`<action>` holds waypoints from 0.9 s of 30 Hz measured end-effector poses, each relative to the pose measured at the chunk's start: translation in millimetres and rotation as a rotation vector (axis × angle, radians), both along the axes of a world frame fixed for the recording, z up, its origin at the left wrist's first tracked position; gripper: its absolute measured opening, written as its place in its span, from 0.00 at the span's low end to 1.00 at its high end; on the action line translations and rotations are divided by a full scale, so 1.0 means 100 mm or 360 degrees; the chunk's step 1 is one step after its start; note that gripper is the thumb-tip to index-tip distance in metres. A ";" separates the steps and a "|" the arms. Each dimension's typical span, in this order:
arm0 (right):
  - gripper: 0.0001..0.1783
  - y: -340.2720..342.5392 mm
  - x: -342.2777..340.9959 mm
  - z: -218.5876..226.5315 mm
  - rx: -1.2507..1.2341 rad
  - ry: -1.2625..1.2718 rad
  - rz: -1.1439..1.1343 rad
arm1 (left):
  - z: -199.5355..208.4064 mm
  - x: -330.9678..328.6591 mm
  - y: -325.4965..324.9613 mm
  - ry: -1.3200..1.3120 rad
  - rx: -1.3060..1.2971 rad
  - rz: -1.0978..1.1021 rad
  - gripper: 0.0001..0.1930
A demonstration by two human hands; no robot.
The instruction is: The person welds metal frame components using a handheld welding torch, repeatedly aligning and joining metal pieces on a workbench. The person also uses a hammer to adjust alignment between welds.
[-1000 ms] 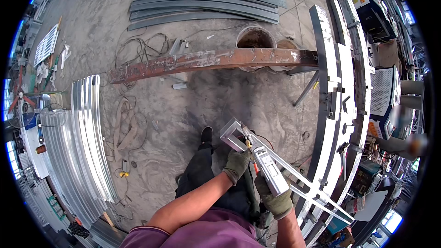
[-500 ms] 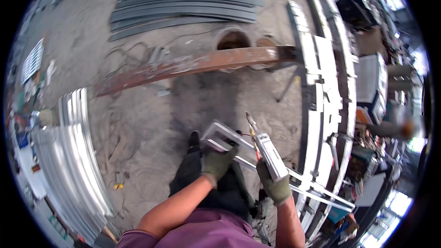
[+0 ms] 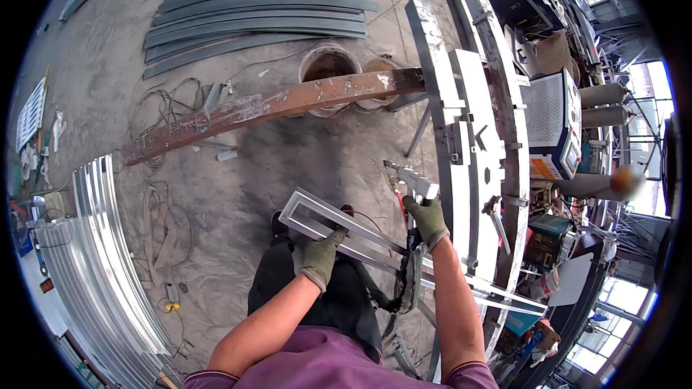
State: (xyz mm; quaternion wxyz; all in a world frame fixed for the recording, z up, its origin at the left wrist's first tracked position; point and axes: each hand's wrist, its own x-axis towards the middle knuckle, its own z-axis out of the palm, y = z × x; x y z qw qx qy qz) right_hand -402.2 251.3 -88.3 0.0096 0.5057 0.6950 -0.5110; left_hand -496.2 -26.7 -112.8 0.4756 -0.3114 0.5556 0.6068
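My left hand (image 3: pixel 322 256), in a green-grey work glove, is closed on the near bar of a long, narrow metal frame (image 3: pixel 306 227). The frame slants across my legs, and its two long bars run right over the metal beams. My gloved right hand (image 3: pixel 428 222) grips a silver welding gun (image 3: pixel 418 181) above the frame's right part. The gun's nozzle points away and to the left, with a red hose beside it. A dark strap-like part (image 3: pixel 411 281) hangs below my right wrist and hides a stretch of the frame.
A rusty beam (image 3: pixel 274 103) crosses ahead of me, with a bucket (image 3: pixel 329 65) behind it. Grey metal strips (image 3: pixel 267 3) lie on the floor beyond. Shiny metal profiles (image 3: pixel 108 245) are stacked at left. Long beams (image 3: pixel 472 173) and a white machine (image 3: pixel 551 119) stand at right.
My right hand has turned the welding gun, so its body looks shorter and lies flatter. The left hand stays on the frame. The whole view has shifted, and surroundings now sit farther left.
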 end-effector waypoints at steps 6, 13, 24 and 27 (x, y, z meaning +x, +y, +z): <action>0.26 -0.10 0.26 0.07 0.0141 -0.0053 -0.0024 | -0.21 0.05 0.00 0.0196 -0.0003 -0.0075 0.19; 0.35 0.12 0.17 0.21 0.0411 -0.0828 0.0194 | -0.27 0.11 0.00 0.0425 0.0052 -0.0104 0.21; 0.34 0.43 0.60 -0.05 0.0062 -0.0771 -0.0093 | -0.06 0.08 0.11 0.0288 -0.0031 0.0113 0.18; 0.39 0.45 0.71 -0.11 0.0302 -0.0800 -0.0010 | -0.22 0.18 0.16 0.0424 -0.0058 0.0269 0.16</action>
